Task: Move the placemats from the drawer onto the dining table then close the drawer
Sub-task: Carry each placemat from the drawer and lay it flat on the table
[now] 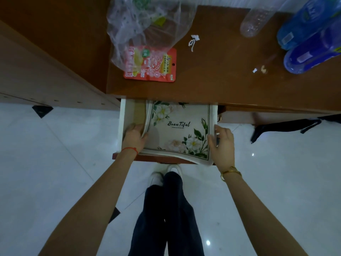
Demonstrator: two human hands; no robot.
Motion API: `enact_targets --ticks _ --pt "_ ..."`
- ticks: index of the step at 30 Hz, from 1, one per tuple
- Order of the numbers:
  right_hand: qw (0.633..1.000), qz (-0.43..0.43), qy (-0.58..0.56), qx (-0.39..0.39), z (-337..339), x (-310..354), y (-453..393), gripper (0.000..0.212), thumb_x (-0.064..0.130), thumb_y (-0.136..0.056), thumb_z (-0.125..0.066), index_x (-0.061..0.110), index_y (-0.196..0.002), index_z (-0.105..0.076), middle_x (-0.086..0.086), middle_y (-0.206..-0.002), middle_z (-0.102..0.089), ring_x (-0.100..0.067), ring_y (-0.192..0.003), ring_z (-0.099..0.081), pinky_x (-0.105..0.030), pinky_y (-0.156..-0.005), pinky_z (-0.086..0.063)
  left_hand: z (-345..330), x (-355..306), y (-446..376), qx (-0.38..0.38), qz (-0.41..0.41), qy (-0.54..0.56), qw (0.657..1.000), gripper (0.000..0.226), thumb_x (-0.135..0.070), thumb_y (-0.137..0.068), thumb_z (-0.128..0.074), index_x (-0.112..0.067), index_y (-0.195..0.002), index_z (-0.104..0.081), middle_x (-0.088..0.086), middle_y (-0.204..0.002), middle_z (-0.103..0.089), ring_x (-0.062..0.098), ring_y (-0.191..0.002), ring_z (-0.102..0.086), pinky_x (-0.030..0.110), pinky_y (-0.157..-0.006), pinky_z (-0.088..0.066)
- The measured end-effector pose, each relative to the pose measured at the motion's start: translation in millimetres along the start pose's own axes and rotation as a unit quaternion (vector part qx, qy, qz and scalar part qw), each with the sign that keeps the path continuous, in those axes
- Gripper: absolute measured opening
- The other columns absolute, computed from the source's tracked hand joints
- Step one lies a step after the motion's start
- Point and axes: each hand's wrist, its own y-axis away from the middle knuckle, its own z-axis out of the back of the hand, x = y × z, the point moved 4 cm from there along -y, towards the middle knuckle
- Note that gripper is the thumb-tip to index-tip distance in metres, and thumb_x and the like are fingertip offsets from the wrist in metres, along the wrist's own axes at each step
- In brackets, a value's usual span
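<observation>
A glossy white tiled floor (55, 163) fills the near half of the view, seen from above. At the far side stands a brown wooden table (221, 74), and a white-lined drawer (122, 122) is pulled out from under its near edge. In the drawer lie floral placemats (177, 130), cream with green leaves and the word "Beautiful" printed on top; the near right corner hangs over the drawer front. There seems to be more than one mat in the stack, though the layers are hard to count.

The left hand (134, 137) is inside the drawer at the stack's left edge, fingers curled under the lifted edge and gripping it. The right hand (222, 143) is at the stack's right edge, fingers spread wide and touching the side, not clearly closed on it.

On the table, far left, a clear plastic bag (147, 24) partly covers a red snack packet (153, 65). Far right lie blue water bottles (310, 37) beside a clear empty bottle (258, 21).
</observation>
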Motion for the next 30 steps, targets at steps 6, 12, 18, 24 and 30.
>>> enact_targets --ticks 6,12,18,24,30 --pt "0.998 -0.024 -0.037 -0.033 -10 1 1 0.04 0.012 -0.092 -0.061 0.007 -0.131 -0.052 -0.003 -0.109 -0.05 -0.019 -0.092 -0.054 -0.026 -0.086 -0.046 -13 11 -9 0.045 0.043 0.024 0.998 0.044 -0.02 -0.095 -0.054 0.0 -0.134 -0.047 0.023 -0.128 -0.057 0.038 -0.115 -0.055 0.035 -0.097 -0.043" --pt "0.996 -0.036 -0.057 -0.049 -12 0 2 0.038 0.004 -0.09 -0.06 0.008 -0.127 -0.053 -0.002 -0.111 -0.052 -0.015 -0.093 -0.054 -0.02 -0.083 -0.046 -11 15 -7 0.029 0.043 0.041 0.998 0.031 -0.012 -0.091 -0.058 0.004 -0.119 -0.059 0.022 -0.117 -0.06 0.037 -0.107 -0.058 0.028 -0.087 -0.042" --pt "0.993 -0.059 -0.1 -0.036 -4 1 -3 0.025 0.003 -0.09 -0.058 0.011 -0.113 -0.052 -0.006 -0.094 -0.058 -0.015 -0.076 -0.055 -0.011 -0.066 -0.042 0 11 -4 0.049 0.067 0.111 0.99 0.036 -0.015 -0.091 -0.061 -0.001 -0.124 -0.059 0.017 -0.119 -0.062 0.029 -0.104 -0.057 0.021 -0.081 -0.037" --pt "0.991 -0.064 -0.116 0.012 10 9 7 0.02 0.007 -0.097 -0.049 0.012 -0.116 -0.045 -0.007 -0.082 -0.06 -0.011 -0.065 -0.056 -0.013 -0.056 -0.041 17 4 21 0.035 0.084 0.233 0.968 0.039 -0.011 -0.089 -0.063 -0.015 -0.126 -0.052 0.004 -0.106 -0.056 0.018 -0.096 -0.053 0.024 -0.081 -0.042" --pt "0.991 -0.066 -0.109 0.029 30 25 25 0.018 0.007 -0.1 -0.044 0.006 -0.117 -0.042 0.01 -0.067 -0.046 0.003 -0.051 -0.05 -0.01 -0.047 -0.036 29 -3 58 0.057 0.094 0.294 0.949 0.037 -0.005 -0.09 -0.061 -0.015 -0.124 -0.051 0.005 -0.105 -0.063 0.016 -0.09 -0.062 0.026 -0.076 -0.05"
